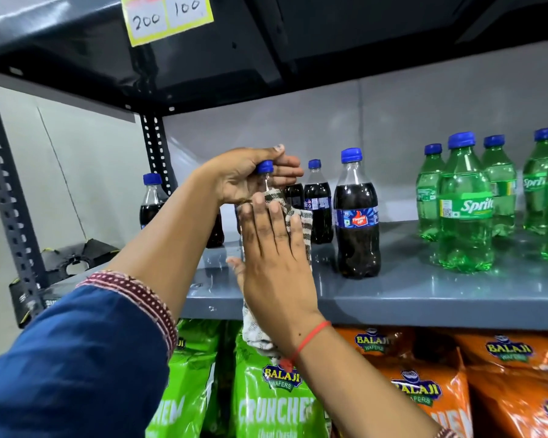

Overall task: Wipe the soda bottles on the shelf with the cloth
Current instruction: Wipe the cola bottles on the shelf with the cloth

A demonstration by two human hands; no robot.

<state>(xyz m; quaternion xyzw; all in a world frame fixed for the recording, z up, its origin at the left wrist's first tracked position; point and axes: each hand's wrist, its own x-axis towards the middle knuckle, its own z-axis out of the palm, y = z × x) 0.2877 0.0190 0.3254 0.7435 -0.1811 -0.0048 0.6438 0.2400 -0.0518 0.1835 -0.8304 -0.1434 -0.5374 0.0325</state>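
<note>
My left hand [247, 177] grips the neck of a dark cola bottle [264, 168] with a blue cap, just below the cap. My right hand [274, 257] presses a striped white cloth [301, 218] flat against that bottle's body, hiding most of it; the cloth's tail hangs below the shelf edge. More cola bottles stand on the grey shelf [424, 295]: one at the left [151, 197], one behind [317, 200], and one in front to the right [357, 216]. Several green Sprite bottles [465, 210] stand at the right.
A dark metal shelf [266, 42] hangs overhead with a yellow price tag [168, 17]. A perforated upright [10, 197] stands at the left. Green [272, 393] and orange [424, 390] Balaji wafer bags fill the level below.
</note>
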